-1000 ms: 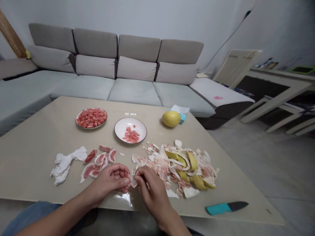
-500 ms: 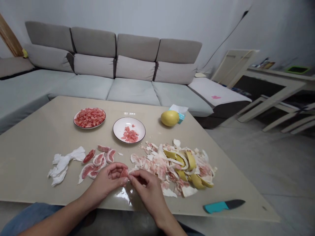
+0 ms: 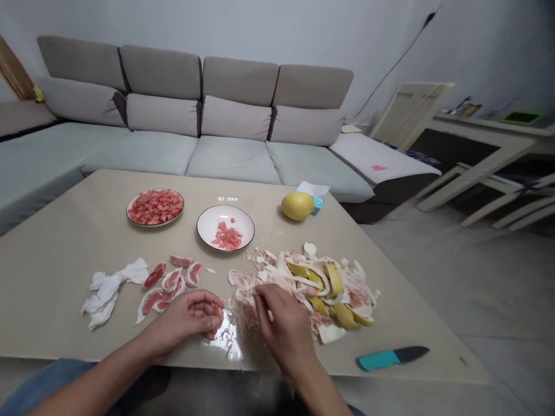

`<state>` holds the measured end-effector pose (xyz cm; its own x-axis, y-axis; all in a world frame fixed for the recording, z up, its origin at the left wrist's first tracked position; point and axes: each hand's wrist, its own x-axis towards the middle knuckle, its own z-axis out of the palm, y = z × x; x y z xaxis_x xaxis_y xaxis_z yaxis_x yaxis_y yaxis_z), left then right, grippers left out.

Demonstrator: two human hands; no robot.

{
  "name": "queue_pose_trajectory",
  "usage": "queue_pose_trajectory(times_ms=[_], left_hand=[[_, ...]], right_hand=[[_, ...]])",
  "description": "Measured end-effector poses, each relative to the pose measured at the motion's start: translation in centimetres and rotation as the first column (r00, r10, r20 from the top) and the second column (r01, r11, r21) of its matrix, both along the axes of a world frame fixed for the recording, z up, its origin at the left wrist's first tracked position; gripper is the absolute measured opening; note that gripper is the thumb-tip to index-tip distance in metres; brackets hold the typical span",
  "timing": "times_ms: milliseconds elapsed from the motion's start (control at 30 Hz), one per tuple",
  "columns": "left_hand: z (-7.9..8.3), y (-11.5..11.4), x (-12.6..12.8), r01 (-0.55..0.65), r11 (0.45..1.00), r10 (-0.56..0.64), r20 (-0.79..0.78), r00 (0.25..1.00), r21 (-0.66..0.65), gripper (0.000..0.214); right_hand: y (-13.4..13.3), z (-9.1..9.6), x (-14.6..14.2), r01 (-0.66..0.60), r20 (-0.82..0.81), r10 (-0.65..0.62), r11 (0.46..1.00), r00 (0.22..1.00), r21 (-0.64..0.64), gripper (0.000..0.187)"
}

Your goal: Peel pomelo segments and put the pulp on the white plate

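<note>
My left hand (image 3: 202, 315) is closed around a small piece of pink pomelo flesh (image 3: 219, 312), just above the table's near side. Over the left part of the peel heap (image 3: 281, 277), my right hand (image 3: 281, 320) has its thumb and fingers pinched together; what is between them is too small to make out. Left of my hands lie several pomelo segments (image 3: 152, 301) with pale membrane on them. Beyond them, a white plate (image 3: 207, 228) holds a few pink flesh pieces (image 3: 228, 237). Another plate (image 3: 130, 219) at the far left is heaped with flesh.
A knife (image 3: 392, 357) with a teal handle lies near the table's right front edge. A whole yellow pomelo (image 3: 297, 205) sits by a tissue pack (image 3: 318, 203) at the back. Crumpled tissue (image 3: 104, 297) lies at left. A sofa (image 3: 234, 164) stands behind the table (image 3: 56, 260).
My hands have parted. The right hand has moved right, from the flesh piece to the peel heap, while the left stays near its place with the piece. The view has shifted slightly.
</note>
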<state>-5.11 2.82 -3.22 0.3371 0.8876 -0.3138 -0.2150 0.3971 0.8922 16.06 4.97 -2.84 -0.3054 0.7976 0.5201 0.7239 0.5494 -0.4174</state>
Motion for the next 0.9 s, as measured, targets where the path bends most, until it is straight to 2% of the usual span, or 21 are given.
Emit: queue_pose_trajectory(times_ms=[100, 233, 367, 433, 500, 600, 700, 767, 900], left_hand=[[0.5, -0.1, -0.2, 0.075, 0.994, -0.066, 0.111, 0.992, -0.080, 0.032], [0.6, -0.2, -0.1, 0.076, 0.984, -0.047, 0.178, 0.983, -0.159, 0.034], [0.3, -0.2, 0.0, 0.043, 0.995, -0.031, 0.124, 0.992, -0.093, 0.037], [0.1, -0.1, 0.0, 0.029, 0.999, -0.026, 0.068, 0.997, -0.037, 0.041], [-0.1, 0.0, 0.1, 0.014, 1.000, -0.014, 0.007, 1.000, 0.008, 0.042], [-0.4, -0.1, 0.3, -0.026, 0.996, 0.031, -0.068, 0.997, 0.081, 0.034], [-0.4, -0.2, 0.6, -0.045, 0.992, 0.063, -0.142, 0.988, 0.121, 0.025], [-0.3, -0.4, 0.8, -0.015, 0.990, 0.041, -0.185, 0.982, 0.137, 0.021], [-0.2, -0.5, 0.8, 0.030, 0.968, 0.028, -0.225, 0.974, 0.248, 0.017]], right_hand=[[0.6, 0.2, 1.3, -0.007, -0.067, 0.002, 0.997, 0.998, -0.071, 0.021], [0.7, -0.7, 1.8, -0.044, -0.028, 0.041, 0.993, 0.999, -0.111, 0.040], [0.6, -1.3, 1.9, -0.059, -0.038, 0.053, 0.983, 0.998, -0.176, 0.051], [0.5, -1.1, 1.7, -0.063, -0.099, 0.041, 0.969, 0.994, -0.237, 0.047], [0.3, -0.4, 1.4, -0.089, -0.184, 0.031, 0.945, 0.982, -0.315, 0.035], [0.0, 0.5, 0.7, -0.183, -0.307, 0.043, 0.878, 0.951, -0.443, 0.023], [-0.3, 0.8, 0.0, -0.244, -0.398, 0.041, 0.846, 0.916, -0.474, 0.020], [-0.6, 0.8, -0.4, -0.265, -0.437, 0.027, 0.828, 0.899, -0.493, 0.017], [-1.1, 0.6, -1.2, -0.328, -0.453, 0.039, 0.745, 0.891, -0.581, 0.015]])
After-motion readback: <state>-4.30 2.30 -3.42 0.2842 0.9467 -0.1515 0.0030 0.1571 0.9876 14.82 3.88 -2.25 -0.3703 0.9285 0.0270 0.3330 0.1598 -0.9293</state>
